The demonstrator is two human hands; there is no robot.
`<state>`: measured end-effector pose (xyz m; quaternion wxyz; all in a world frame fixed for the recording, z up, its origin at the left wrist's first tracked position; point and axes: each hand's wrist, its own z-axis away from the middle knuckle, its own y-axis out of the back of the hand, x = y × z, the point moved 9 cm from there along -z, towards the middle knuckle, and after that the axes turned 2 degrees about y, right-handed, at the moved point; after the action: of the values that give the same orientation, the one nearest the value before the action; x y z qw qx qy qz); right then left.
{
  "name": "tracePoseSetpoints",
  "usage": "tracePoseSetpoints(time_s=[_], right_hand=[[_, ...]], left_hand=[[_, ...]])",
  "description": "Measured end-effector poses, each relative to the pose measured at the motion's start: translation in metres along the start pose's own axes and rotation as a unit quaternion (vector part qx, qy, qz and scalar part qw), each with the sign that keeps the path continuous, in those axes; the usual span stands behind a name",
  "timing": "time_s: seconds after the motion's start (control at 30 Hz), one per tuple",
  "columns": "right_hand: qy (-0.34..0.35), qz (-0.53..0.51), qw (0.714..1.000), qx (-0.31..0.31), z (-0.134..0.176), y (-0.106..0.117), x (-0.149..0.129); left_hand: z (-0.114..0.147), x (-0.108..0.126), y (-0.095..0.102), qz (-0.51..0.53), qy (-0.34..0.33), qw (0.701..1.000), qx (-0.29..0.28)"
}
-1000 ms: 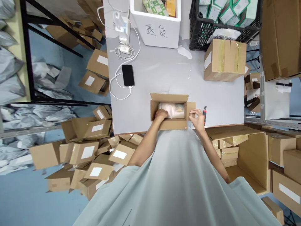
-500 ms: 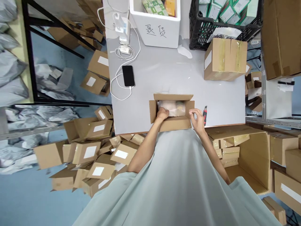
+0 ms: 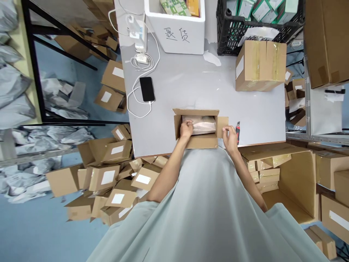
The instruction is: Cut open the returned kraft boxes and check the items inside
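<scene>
- Head view: a small open carton point(image 3: 201, 142) sits near the front edge of the grey table point(image 3: 188, 87), flaps spread, with a plastic-wrapped package point(image 3: 204, 126) lying inside.
- Left hand point(image 3: 187, 130) reaches into the carton's left end, fingers curled together on the package; whether they clamp the wrap or only rest on it, I cannot tell.
- Right hand point(image 3: 231, 139) is at the opposite end, thumb and forefinger bent toward each other by the edge of the right flap point(image 3: 221, 123); at this size they may be pinching it or merely beside it.
- Since half a second ago, the right flap has swung outward, the back flap point(image 3: 195, 111) has shifted leftward, and the left fingers look more raised. That leaves the opening uncovered, the package still inside and within reach.
- Hidden: the package's underside and contents, plus the left fingertips.
- Just beside the right hand lies a red-and-black utility knife point(image 3: 238, 131).
- Farther out are a phone point(image 3: 147, 89) on the left and a taped carton point(image 3: 260, 65) on the right.
- Along the far side, a white foam bin point(image 3: 180, 36) and a black crate point(image 3: 231, 36) are cut off by the top edge.
</scene>
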<state>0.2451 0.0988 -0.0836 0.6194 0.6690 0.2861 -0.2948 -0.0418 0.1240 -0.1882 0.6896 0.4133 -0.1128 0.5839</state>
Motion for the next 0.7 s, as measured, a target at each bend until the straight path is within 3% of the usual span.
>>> tracePoseSetpoints(time_s=[0.17,0.47,0.7], right_hand=[[-0.026,-0.052,0.998,0.006,0.001,0.007,-0.003],[-0.11,-0.187,0.974,0.063,-0.014,0.047,0.002],[-0.133,-0.143,0.98,0.047,-0.02,0.063,0.003]], left_hand=[[0.022,0.026,0.026,0.03,-0.001,0.999,-0.014],[0.115,0.082,0.1,0.131,-0.082,0.988,-0.021],[0.156,0.112,0.129,0.198,-0.093,0.976,-0.018]])
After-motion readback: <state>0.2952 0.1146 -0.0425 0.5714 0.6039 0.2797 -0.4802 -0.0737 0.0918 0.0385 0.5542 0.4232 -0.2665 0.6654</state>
